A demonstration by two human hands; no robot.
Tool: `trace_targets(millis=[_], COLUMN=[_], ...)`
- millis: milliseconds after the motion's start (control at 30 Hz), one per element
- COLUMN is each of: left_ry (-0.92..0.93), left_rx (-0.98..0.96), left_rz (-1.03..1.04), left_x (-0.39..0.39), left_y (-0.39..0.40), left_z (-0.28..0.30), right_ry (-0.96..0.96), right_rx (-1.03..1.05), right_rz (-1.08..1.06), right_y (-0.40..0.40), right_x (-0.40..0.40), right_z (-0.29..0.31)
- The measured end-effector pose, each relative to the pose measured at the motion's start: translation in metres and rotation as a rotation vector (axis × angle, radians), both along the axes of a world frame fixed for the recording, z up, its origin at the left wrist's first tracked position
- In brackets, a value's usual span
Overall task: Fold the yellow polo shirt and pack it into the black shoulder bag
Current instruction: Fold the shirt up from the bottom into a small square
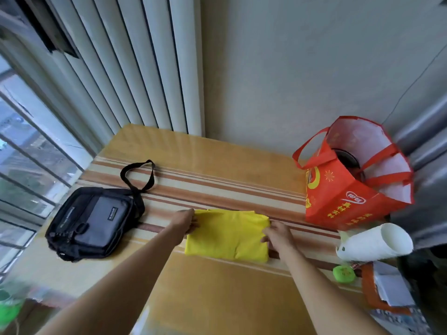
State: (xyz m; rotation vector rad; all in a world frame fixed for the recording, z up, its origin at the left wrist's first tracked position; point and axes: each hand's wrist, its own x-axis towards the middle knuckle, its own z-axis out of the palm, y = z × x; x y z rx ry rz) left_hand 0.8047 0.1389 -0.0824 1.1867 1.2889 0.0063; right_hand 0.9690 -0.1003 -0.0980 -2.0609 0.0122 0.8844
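Head view: both hands' fingertips hidden under folded yellow polo shirt (227,234).

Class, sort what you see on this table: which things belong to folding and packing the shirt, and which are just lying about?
Job:
yellow shirt, folded
black bag
left hand and right hand, at the shirt's sides

Lying about:
red tote
white roll
green disc

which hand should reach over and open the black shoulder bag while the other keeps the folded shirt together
Probably the left hand. It holds the yellow polo shirt's left edge, the side where the black shoulder bag lies. The right hand would have to cross over the shirt.
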Motion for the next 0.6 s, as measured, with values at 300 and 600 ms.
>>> trace_targets(millis=[300, 600], left_ry=[0.134, 0.350], left_rx=[0.266, 0.441], left_rz=[-0.044, -0.106], left_x=[0.019, 0.012], left_y=[0.020, 0.007], left_z=[-0.055, -0.055], right_ry=[-0.494, -0.370], right_rx=[-0.125, -0.336], right_rz=[0.050, -0.033], right_y=[0.017, 0.028], right_x=[0.028, 0.013], right_z=[-0.054, -0.046])
